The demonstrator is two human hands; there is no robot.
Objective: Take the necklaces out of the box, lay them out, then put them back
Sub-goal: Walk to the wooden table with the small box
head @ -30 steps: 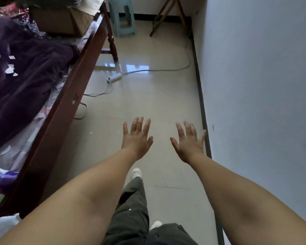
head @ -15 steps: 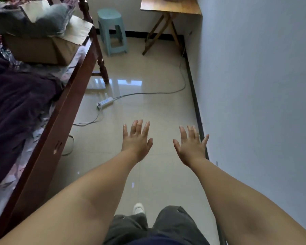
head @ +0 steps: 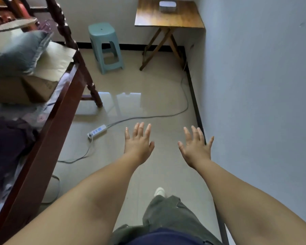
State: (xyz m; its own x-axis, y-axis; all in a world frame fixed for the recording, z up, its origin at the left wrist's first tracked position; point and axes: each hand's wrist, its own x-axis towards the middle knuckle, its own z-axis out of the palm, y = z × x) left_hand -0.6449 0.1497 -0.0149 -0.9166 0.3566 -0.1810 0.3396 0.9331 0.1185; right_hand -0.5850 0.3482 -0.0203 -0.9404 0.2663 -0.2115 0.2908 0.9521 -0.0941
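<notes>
A small pale box [head: 167, 6] sits on a wooden folding table [head: 168, 20] in the far corner by the wall. No necklaces show. My left hand [head: 137, 142] and my right hand [head: 195, 146] are stretched out in front of me above the tiled floor, fingers straight and spread, holding nothing. Both are far short of the table.
A teal plastic stool [head: 105, 46] stands left of the table. A white power strip [head: 97, 131] and its cable [head: 166, 114] lie across the floor ahead. A dark wooden bed frame [head: 48, 131] with a cardboard box [head: 34, 85] and cushion runs along the left; a wall bounds the right.
The view has moved forward and tilted up, bringing the table top and the box on it into sight. My hands stay outstretched and spread.
</notes>
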